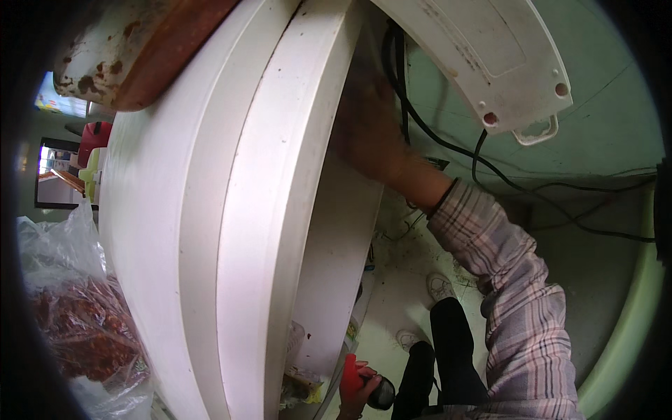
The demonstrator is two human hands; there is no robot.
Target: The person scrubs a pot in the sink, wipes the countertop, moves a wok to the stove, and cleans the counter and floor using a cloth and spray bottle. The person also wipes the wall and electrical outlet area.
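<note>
My right hand, at the end of a plaid sleeve, reaches into the shaded gap beside a large white panelled unit. It is blurred by motion and dark, so its fingers and anything in them cannot be made out. Black cables hang just beside it. Low in the view, my left hand is at the unit's lower end, its fingers curled against a dark, round, glossy object. Something bright red lies along that same hand; whether it is a separate thing is unclear.
A white plastic panel with a loop handle juts in at the top right. At left lies a clear plastic bag of reddish-brown contents. A stained container stands at top left. My legs and shoes are over the dirty floor; a pale green pipe curves at right.
</note>
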